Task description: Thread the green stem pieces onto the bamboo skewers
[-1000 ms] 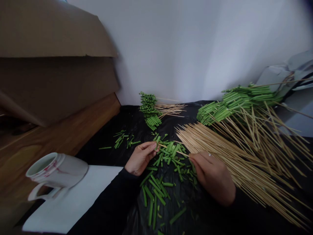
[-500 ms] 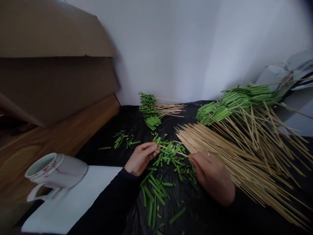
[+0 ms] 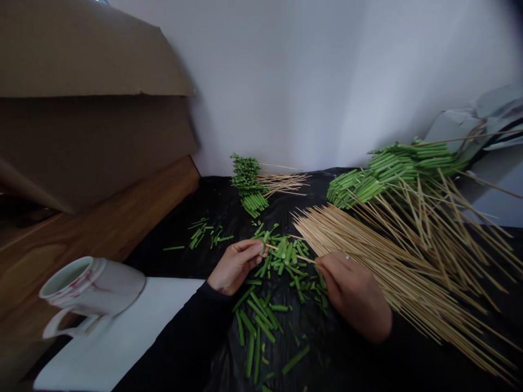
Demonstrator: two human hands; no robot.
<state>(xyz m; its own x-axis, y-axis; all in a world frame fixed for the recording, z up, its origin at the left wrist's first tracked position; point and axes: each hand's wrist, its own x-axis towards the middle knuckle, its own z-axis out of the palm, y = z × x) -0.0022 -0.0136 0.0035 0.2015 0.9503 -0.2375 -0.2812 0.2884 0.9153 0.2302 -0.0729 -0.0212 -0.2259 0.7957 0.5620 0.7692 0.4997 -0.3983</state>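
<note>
My left hand (image 3: 231,268) pinches a short cut green stem piece (image 3: 265,238) between thumb and fingertips. In my right hand (image 3: 355,296) is a thin wooden skewer (image 3: 304,258), gripped near one end; it slants across to the piece in my left hand. Whether the tip has gone into the piece is hidden by my fingers. Beneath both hands lies a loose heap of cut green stem pieces (image 3: 281,267). Longer green pieces (image 3: 261,316) are scattered nearer to me. A large spread of bare skewers (image 3: 368,256) lies beside and under my right hand.
Skewers loaded with green pieces are stacked by the wall, a small stack (image 3: 255,202) at centre and a larger one (image 3: 379,177) at right. Black plastic sheeting (image 3: 163,228) covers the surface. At left are a tilted-looking mug (image 3: 110,286), white sheet (image 3: 139,310) and cardboard box (image 3: 90,49).
Both hands stay almost where they were, still holding the green piece and the skewer. The whole view has shifted very slightly.
</note>
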